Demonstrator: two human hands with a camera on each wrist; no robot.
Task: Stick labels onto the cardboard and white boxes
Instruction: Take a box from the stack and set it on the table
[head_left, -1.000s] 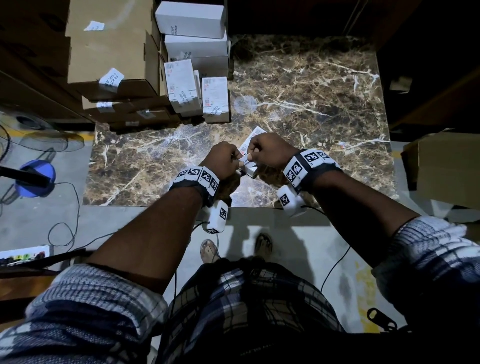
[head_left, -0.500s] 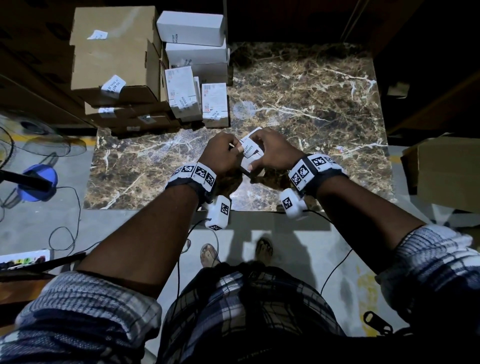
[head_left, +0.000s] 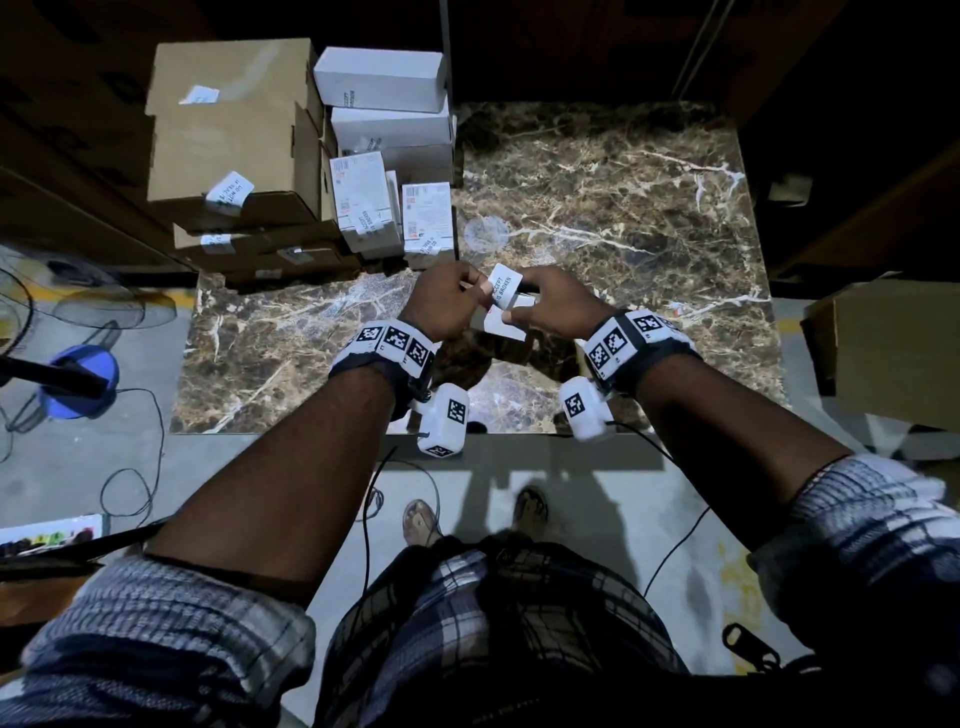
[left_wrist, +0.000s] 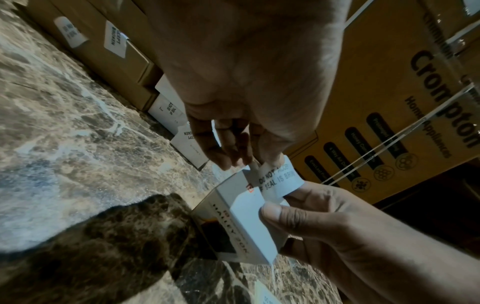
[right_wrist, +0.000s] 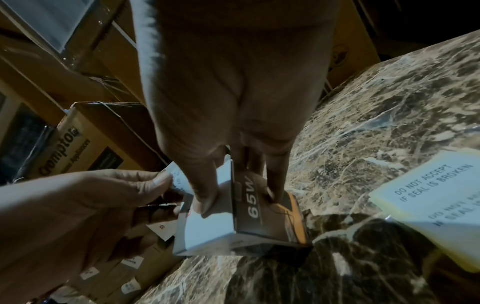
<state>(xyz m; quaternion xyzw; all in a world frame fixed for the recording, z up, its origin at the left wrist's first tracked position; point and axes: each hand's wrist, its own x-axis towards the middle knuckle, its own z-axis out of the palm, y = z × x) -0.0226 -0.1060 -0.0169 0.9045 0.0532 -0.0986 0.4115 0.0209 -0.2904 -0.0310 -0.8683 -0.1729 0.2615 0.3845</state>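
Note:
Over the middle of the marble table (head_left: 623, 218), my right hand (head_left: 519, 312) grips a small white box (head_left: 506, 328) marked 65W (right_wrist: 233, 216), thumb on one face and fingers on the opposite side. My left hand (head_left: 480, 291) pinches one end of a white "do not accept if seal is broken" label (head_left: 506, 286). The label (left_wrist: 280, 181) arches from those fingers down onto the box's top edge (left_wrist: 241, 222). Stacked cardboard boxes (head_left: 228, 150) and white boxes (head_left: 384, 88) at the table's far left carry labels.
A sheet of the same labels (right_wrist: 436, 205) lies on the table right of my right hand. A large cardboard carton (head_left: 883, 353) stands off the table's right side. A fan (head_left: 78, 312), a blue base (head_left: 78, 379) and loose cables are on the floor at left.
Both hands have carried the small box a little farther from me. The label, held beside the box a second ago, now bends over the box's top between my hands.

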